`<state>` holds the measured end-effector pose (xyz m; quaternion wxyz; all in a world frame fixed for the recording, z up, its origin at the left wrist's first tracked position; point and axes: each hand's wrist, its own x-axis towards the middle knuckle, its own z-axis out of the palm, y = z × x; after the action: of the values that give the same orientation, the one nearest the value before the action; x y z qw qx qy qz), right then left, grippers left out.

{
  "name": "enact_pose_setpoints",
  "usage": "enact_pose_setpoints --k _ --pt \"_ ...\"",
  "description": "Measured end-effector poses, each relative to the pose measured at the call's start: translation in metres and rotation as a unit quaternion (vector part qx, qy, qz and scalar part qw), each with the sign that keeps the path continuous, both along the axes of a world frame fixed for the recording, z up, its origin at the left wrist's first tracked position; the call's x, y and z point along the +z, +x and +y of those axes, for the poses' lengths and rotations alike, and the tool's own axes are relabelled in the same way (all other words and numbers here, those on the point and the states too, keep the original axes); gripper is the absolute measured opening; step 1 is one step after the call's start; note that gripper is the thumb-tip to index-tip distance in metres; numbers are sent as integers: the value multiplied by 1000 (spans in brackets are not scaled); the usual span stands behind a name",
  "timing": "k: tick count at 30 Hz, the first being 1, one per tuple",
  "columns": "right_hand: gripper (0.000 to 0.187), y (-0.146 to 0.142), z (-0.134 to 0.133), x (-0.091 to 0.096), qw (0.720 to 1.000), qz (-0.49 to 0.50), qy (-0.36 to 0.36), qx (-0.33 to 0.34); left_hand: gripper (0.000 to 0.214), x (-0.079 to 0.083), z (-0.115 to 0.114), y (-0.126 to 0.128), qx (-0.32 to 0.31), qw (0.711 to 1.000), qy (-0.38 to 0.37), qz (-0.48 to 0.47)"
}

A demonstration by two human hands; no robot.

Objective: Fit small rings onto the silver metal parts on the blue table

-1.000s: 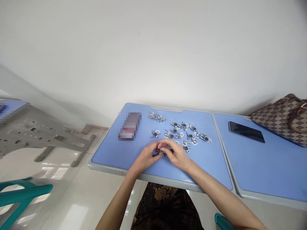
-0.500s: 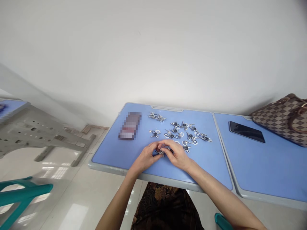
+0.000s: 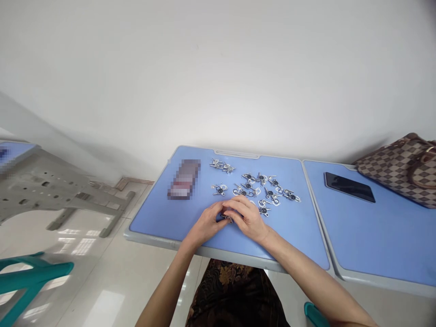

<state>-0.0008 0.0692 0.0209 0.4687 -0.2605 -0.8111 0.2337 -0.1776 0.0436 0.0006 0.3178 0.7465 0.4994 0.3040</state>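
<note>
On the blue worktop [image 3: 153,222], small metal fittings [image 3: 262,188] lie scattered just ahead of the left grip [image 3: 206,222] and right grip [image 3: 247,219], both pressed together and pinching one fitting [image 3: 226,218] between them, close above the worktop.

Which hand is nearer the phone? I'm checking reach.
Right. The right hand is nearer, well left of the phone on the next table; the left hand is farther left still.
</note>
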Motion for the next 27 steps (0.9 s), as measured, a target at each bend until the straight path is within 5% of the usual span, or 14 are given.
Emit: enact_pose_setpoints --k 6,12,27 --pt "36 4 1 6 998 -3 -46 52 25 0 1 0 -3 1000 -4 13" --pt "26 2 0 -1 999 -7 -30 24 29 1 0 0 -5 1000 5 -1" --pt "37 2 0 5 995 12 -75 61 24 3 0 1 -1 1000 -14 7"
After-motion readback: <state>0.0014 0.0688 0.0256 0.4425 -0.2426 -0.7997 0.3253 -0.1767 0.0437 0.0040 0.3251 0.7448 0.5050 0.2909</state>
